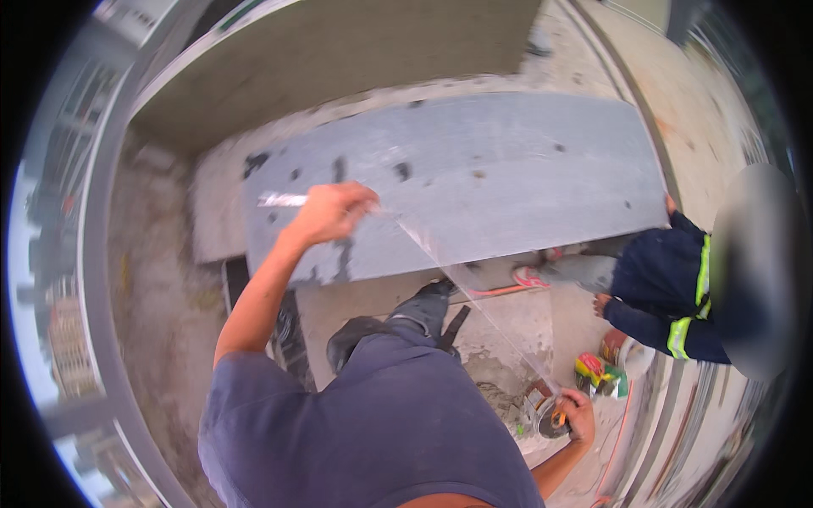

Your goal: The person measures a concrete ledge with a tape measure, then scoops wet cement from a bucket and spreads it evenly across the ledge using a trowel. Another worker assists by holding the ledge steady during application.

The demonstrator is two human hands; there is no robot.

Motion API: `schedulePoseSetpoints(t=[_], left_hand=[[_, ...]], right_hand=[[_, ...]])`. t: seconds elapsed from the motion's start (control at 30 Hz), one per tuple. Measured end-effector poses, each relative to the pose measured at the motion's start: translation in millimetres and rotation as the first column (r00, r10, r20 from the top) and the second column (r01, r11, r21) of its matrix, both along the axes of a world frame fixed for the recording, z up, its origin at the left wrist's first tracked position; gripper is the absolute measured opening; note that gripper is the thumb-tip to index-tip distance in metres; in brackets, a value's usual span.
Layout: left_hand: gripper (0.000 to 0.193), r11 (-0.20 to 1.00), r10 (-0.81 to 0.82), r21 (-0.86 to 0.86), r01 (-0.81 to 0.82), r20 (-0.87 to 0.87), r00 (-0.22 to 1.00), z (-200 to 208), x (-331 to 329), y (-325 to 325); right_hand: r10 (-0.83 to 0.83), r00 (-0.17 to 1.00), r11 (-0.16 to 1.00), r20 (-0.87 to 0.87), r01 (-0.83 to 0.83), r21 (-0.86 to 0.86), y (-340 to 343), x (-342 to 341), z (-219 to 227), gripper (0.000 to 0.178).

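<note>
Between my hands stretches a long, thin, shiny strip (498,326), which looks like the blade of a tape measure; it is partly blurred. My left hand (332,212) pinches it over the grey slab (508,178), and a short silvery end sticks out past the fingers. Low on the right, my right hand (577,415) is closed round the strip's other end, by a dark and orange body that looks like the tape case (559,418). The slab, a large flat panel with dark patches, lies across in front of me.
At the right, a person in dark clothes with reflective bands (677,339) has one hand at the slab's right edge. A colourful bag (601,375) and a pale bucket (633,357) stand below. Wet mortar (500,394) lies near my right hand. A raised wall (339,63) stands beyond.
</note>
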State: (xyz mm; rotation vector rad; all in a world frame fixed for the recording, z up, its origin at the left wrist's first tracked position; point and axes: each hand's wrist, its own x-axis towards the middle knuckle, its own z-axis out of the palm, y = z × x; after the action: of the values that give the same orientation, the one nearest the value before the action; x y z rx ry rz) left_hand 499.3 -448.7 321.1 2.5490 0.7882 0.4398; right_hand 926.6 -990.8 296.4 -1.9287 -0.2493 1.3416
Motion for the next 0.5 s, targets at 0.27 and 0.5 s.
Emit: schedulePoseSetpoints(t=[0.27, 0.5], left_hand=[[0.038, 0.962, -0.267, 0.028, 0.270, -0.079, 0.960, -22.4, -95.7, -172.1], [0.028, 0.952, -0.246, 0.181, 0.248, -0.032, 0.969, -14.0, -115.4, -202.1]], right_hand=[[0.293, 0.919, 0.956, -0.265, -0.287, 0.063, 42.9, -146.8, -57.9, 0.030], [0.272, 0.884, 0.937, -0.380, -0.152, 0.316, 150.2, -285.8, -57.0, 0.030]])
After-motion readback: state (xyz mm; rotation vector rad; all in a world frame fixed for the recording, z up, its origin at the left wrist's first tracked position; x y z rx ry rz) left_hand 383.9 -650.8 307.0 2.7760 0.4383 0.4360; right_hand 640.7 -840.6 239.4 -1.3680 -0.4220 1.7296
